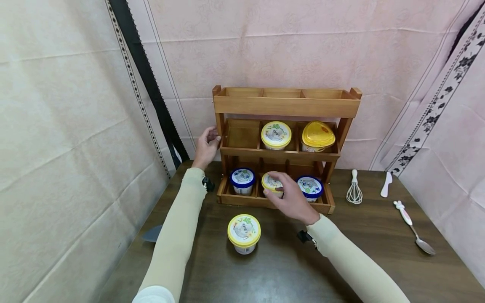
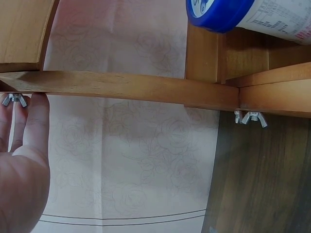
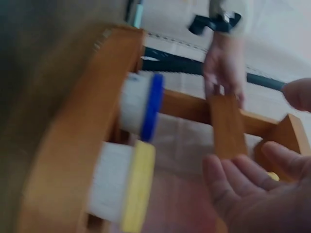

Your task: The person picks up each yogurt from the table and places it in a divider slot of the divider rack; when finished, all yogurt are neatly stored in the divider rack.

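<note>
My left hand [image 1: 206,148] touches the left side post of a wooden three-tier shelf [image 1: 288,107]. In the left wrist view its straight fingers [image 2: 36,121] meet the post beside a wing nut [image 2: 14,99]. My right hand [image 1: 291,198], thumb and fingers spread, hovers before the bottom tier and overlaps a yellow-lidded tub [image 1: 270,182] in the middle compartment. The right wrist view shows the palm holding nothing, apart from that tub. Blue-lidded tubs [image 1: 243,179] [image 1: 310,186] sit on either side. Another yellow-lidded tub [image 1: 244,231] stands upright on the table before the shelf.
The middle tier holds a yellow-lidded tub [image 1: 276,134] and a tub with a domed yellow lid [image 1: 318,135]. On the table's right lie a whisk [image 1: 354,189], a white spreader [image 1: 386,184] and a spoon [image 1: 414,229]. A grey object [image 1: 152,233] is partly behind the left sleeve.
</note>
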The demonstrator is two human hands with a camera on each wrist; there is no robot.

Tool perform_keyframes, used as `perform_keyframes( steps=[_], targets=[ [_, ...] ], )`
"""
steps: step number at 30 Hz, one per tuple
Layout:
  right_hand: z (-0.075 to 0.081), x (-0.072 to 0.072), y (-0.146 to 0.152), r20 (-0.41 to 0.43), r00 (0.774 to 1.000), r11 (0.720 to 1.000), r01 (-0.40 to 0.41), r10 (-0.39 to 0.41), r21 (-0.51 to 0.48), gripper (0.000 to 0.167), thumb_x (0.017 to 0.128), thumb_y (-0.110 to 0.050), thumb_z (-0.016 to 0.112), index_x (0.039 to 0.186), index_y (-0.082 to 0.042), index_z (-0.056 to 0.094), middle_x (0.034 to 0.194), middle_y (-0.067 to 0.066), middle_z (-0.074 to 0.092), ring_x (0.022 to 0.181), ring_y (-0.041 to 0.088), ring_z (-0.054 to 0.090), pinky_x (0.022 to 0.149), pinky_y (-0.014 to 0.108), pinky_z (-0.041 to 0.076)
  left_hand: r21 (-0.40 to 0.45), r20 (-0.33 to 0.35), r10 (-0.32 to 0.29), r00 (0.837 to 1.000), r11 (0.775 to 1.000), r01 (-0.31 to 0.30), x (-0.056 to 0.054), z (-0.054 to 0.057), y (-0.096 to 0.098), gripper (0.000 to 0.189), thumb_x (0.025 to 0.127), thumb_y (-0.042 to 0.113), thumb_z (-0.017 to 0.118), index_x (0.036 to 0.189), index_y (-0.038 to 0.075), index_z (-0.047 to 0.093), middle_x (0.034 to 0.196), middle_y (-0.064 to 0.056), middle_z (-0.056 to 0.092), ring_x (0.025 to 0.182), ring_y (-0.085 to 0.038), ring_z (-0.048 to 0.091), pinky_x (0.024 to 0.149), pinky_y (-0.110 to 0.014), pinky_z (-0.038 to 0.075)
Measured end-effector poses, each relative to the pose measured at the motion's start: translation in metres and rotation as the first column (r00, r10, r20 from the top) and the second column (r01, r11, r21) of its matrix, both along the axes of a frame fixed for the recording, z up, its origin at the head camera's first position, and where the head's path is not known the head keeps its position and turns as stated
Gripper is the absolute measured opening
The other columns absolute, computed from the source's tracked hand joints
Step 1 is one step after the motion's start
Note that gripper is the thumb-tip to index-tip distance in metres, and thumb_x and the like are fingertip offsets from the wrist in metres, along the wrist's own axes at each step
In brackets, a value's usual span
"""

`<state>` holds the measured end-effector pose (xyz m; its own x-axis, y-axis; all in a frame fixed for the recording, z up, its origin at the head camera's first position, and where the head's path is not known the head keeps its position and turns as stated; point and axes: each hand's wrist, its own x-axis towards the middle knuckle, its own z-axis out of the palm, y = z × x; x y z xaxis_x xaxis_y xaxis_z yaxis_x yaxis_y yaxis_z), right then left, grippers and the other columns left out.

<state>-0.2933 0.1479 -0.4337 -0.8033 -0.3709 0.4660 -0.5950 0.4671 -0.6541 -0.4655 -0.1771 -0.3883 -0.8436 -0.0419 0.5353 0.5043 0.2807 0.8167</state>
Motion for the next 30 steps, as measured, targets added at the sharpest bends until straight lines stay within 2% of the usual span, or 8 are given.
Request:
perform_keyframes(
  steps=[3, 8, 12, 19, 26, 30],
  targets=[
    [-0.010, 0.007, -0.003, 0.065, 0.997, 0.999, -0.046, 0.045, 0.016, 0.059, 0.102, -0.042, 0.071, 0.152, -0.018, 0.052, 0.152, 0.012, 0.057, 0.139, 0.035, 0.058, 0.102, 0.052, 0.058, -0.001, 0.005, 0.000, 1.000, 1.000, 0.000, 0.000, 0.001, 0.000, 0.038, 0.107, 0.012, 0.062, 0.145, 0.014, 0.059, 0.131, -0.013, 0.064, 0.122, -0.030, 0.062, 0.113, -0.050, 0.047],
    [-0.025, 0.019, -0.007, 0.117, 0.987, 0.993, -0.116, 0.111, 0.037, 0.058, 0.101, -0.046, 0.071, 0.152, -0.022, 0.053, 0.152, 0.008, 0.058, 0.138, 0.032, 0.059, 0.105, 0.054, 0.056, -0.002, 0.001, 0.003, 1.000, 1.000, -0.003, 0.001, 0.003, 0.001, 0.038, 0.107, 0.014, 0.063, 0.145, 0.015, 0.059, 0.131, -0.013, 0.064, 0.122, -0.029, 0.062, 0.112, -0.047, 0.049],
    [-0.037, 0.029, -0.009, 0.135, 0.975, 0.982, -0.182, 0.175, 0.041, 0.057, 0.102, -0.043, 0.071, 0.151, -0.021, 0.054, 0.153, 0.006, 0.057, 0.133, 0.034, 0.061, 0.100, 0.051, 0.059, 0.001, 0.010, 0.005, 1.000, 1.000, -0.006, 0.002, 0.002, 0.000, 0.039, 0.108, 0.014, 0.062, 0.146, 0.015, 0.059, 0.133, -0.013, 0.064, 0.124, -0.028, 0.062, 0.113, -0.045, 0.048],
    [-0.054, 0.040, -0.013, 0.159, 0.957, 0.963, -0.258, 0.243, 0.081, 0.057, 0.101, -0.045, 0.072, 0.151, -0.025, 0.053, 0.153, -0.002, 0.055, 0.119, 0.029, 0.068, 0.092, 0.040, 0.062, 0.003, 0.012, 0.006, 1.000, 1.000, -0.006, 0.003, -0.001, -0.002, 0.039, 0.108, 0.013, 0.062, 0.147, 0.014, 0.058, 0.133, -0.012, 0.064, 0.124, -0.028, 0.062, 0.113, -0.046, 0.048],
    [-0.064, 0.048, -0.018, 0.183, 0.931, 0.931, -0.341, 0.315, 0.131, 0.070, 0.096, -0.047, 0.077, 0.155, -0.023, 0.049, 0.162, 0.003, 0.045, 0.133, 0.021, 0.058, 0.094, 0.033, 0.061, 0.005, 0.014, 0.003, 1.000, 1.000, -0.003, 0.002, -0.003, -0.001, 0.039, 0.107, 0.014, 0.062, 0.147, 0.014, 0.058, 0.133, -0.012, 0.064, 0.124, -0.028, 0.062, 0.112, -0.046, 0.049],
    [-0.067, 0.049, -0.021, 0.207, 0.919, 0.919, -0.367, 0.335, 0.144, 0.076, 0.092, -0.049, 0.082, 0.155, -0.024, 0.049, 0.164, 0.005, 0.041, 0.133, 0.021, 0.057, 0.094, 0.032, 0.061, 0.002, 0.005, 0.003, 1.000, 1.000, -0.003, 0.001, 0.000, 0.000, 0.040, 0.107, 0.014, 0.063, 0.147, 0.013, 0.058, 0.133, -0.013, 0.064, 0.124, -0.029, 0.062, 0.112, -0.046, 0.049]
  ],
)
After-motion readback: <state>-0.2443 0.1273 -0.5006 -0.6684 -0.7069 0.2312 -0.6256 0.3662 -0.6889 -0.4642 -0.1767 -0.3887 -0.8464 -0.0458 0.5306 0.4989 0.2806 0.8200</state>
